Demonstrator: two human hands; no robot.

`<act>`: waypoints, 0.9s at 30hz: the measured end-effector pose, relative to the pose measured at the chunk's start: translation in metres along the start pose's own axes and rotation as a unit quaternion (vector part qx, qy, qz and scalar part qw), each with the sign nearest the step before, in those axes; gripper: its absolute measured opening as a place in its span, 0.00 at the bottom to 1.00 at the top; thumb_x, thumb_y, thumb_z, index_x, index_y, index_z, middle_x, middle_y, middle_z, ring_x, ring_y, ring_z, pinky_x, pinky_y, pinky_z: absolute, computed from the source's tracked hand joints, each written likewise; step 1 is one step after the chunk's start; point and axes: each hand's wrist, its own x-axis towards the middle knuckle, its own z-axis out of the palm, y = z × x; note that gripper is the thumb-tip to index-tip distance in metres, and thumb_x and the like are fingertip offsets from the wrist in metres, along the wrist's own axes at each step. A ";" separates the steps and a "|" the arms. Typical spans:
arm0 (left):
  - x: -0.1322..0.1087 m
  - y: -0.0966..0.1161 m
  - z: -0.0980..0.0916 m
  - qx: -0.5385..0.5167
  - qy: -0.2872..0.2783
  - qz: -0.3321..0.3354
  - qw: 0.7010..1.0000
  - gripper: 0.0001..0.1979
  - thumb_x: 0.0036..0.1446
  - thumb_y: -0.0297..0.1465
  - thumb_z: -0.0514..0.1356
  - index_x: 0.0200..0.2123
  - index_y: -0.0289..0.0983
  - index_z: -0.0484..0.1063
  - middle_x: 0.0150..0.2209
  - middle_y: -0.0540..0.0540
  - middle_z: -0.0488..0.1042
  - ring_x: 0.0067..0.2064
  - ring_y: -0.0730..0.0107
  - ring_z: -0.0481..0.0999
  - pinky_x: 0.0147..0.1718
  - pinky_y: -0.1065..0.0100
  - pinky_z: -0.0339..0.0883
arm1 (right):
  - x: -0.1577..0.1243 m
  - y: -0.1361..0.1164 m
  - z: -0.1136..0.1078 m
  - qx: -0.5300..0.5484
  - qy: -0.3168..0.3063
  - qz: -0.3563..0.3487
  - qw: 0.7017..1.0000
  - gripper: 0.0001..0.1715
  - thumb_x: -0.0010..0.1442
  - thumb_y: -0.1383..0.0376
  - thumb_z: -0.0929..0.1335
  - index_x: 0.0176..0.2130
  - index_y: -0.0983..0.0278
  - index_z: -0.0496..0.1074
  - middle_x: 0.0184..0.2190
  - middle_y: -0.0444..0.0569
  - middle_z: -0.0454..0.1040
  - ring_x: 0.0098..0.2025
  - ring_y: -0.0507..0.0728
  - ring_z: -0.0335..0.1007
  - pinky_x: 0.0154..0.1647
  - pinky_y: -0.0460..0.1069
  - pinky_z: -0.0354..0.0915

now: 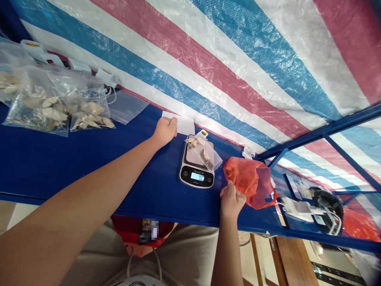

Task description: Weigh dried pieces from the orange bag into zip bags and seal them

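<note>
My left hand [165,131] is closed in a fist at the front edge of a white sheet of paper [186,125]. Right of it stands a small digital kitchen scale [196,174], its lit display reading about 9.8. A clear plastic bag [210,154] with a few pale, dried-looking pieces lies on the scale's platform, overhanging its right side. My right hand [232,198], also closed, rests against the near left edge of a crumpled red plastic bag [248,180]. Nothing shows in either fist.
Clear bags of similar pale pieces [53,111] lie at the left, with white label rolls [104,75] behind. A flat clear bag [127,105] is beside them. Striped tarpaulin [190,59] backs the blue table [149,174]. Past a blue frame bar at right are white chargers and cables [300,208].
</note>
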 end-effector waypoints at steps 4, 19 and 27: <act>0.001 -0.006 0.003 -0.039 0.009 0.008 0.999 0.30 0.67 0.40 0.49 0.13 0.39 0.68 0.12 0.48 0.66 0.19 0.70 0.67 0.27 0.68 0.63 | 0.001 -0.011 0.003 0.034 -0.050 -0.028 0.998 0.31 0.66 0.45 0.66 0.22 0.63 0.70 0.20 0.48 0.75 0.18 0.52 0.66 0.17 0.46 0.59; 0.004 -0.008 0.003 -0.027 -0.006 0.004 1.000 0.28 0.67 0.43 0.52 0.16 0.38 0.69 0.14 0.48 0.68 0.19 0.70 0.69 0.28 0.67 0.64 | 0.042 -0.101 0.046 -0.064 -0.194 -0.217 0.955 0.15 0.65 0.57 0.70 0.45 0.63 0.81 0.43 0.53 0.84 0.45 0.61 0.81 0.48 0.55 0.74; 0.005 -0.011 0.004 -0.025 -0.010 0.003 1.000 0.28 0.67 0.43 0.51 0.16 0.39 0.69 0.14 0.48 0.68 0.21 0.69 0.71 0.30 0.65 0.65 | 0.044 -0.179 0.009 -0.234 -0.239 -0.434 0.837 0.11 0.68 0.68 0.66 0.45 0.59 0.78 0.42 0.47 0.83 0.43 0.58 0.80 0.47 0.53 0.72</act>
